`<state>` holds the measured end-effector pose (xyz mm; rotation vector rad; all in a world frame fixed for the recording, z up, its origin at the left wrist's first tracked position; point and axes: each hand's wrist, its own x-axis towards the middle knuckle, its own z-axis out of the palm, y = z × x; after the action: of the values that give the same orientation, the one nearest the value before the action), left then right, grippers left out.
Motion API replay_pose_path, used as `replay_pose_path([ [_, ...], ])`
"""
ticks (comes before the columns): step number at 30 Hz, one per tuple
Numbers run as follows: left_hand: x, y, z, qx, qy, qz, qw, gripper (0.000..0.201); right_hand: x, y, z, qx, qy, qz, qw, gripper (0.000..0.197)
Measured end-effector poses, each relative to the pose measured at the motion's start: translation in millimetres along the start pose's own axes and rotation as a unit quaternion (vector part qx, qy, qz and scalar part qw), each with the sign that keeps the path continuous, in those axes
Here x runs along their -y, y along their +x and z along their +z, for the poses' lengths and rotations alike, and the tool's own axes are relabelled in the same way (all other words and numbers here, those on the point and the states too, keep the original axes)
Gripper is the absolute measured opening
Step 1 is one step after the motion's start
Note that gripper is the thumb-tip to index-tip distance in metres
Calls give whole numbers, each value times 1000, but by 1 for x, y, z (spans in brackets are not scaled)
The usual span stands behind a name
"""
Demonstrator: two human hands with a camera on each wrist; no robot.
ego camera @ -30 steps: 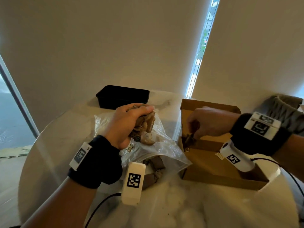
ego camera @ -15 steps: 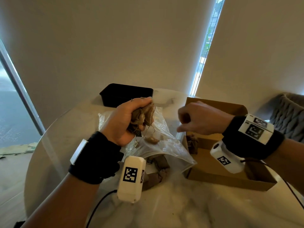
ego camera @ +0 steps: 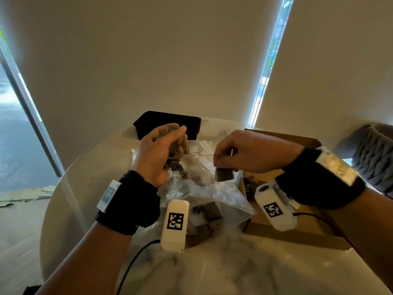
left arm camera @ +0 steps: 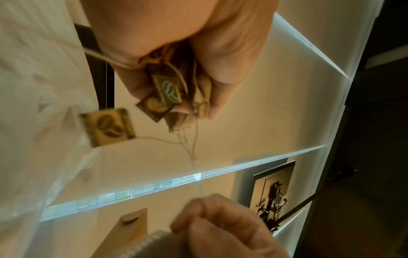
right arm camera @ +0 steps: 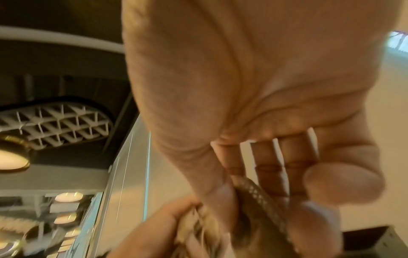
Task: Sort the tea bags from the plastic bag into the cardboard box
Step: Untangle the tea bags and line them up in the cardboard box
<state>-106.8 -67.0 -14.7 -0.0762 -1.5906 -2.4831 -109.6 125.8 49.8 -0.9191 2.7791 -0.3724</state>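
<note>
My left hand (ego camera: 161, 152) grips a bunch of brown tea bags (ego camera: 179, 146) above the clear plastic bag (ego camera: 204, 188). In the left wrist view the bunch (left arm camera: 174, 97) shows tags and tangled strings, and one tag (left arm camera: 108, 126) dangles free. My right hand (ego camera: 231, 158) pinches a single tea bag (ego camera: 224, 174), its string stretched taut back to the bunch. That hand hangs between the plastic bag and the open cardboard box (ego camera: 297, 235), where a few tea bags (ego camera: 249, 184) lie. In the right wrist view the pinched tea bag (right arm camera: 253, 190) is blurred.
A black tray (ego camera: 168, 122) sits at the table's far side behind the plastic bag. More tea bags (ego camera: 204, 222) lie in the plastic bag's near end. A grey knitted cushion (ego camera: 374, 152) is at the right. The round marble table (ego camera: 234, 269) ends at a curved left edge.
My right hand has come out of the cardboard box, moved left to the bunch and pulled one tea bag away on its string. My left hand has kept its bunch, raised slightly.
</note>
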Motion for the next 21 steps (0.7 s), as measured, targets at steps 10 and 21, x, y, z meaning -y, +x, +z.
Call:
replay_pose_path([
  [10, 5, -1, -3, -66, 71, 20, 995, 19, -10, -34, -26, -109, 302, -44, 946, 19],
  [21, -4, -1, -9, -79, 65, 24, 994, 20, -32, -40, -19, -176, 615, -144, 755, 22],
])
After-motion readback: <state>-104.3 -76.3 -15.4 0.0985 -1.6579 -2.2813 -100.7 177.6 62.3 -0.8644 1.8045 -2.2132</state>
